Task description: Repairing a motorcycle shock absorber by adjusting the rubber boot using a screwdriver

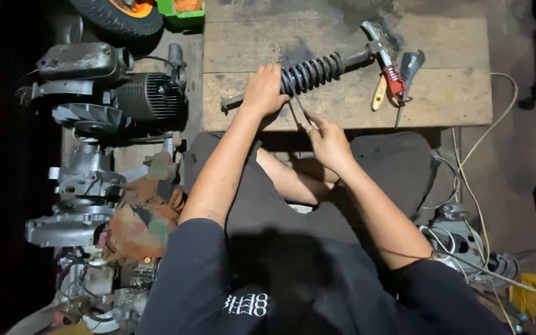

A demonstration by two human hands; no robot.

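Note:
A black shock absorber with a coil spring [314,70] lies across a low wooden table [454,93], running from near left to far right. My left hand [263,91] grips its lower rod end, just left of the coils. My right hand [328,142] holds a thin metal tool [298,109], seemingly pliers or tweezers, whose tips point up at the near end of the spring. I sit with my legs in dark shorts under the table's near edge.
A wire brush with a yellow handle [379,87], a red-handled tool [394,79] and a grey tool [409,65] lie at the table's right. Engine parts [113,99] and a rag [144,211] crowd the floor on the left. White cables [466,174] trail on the right.

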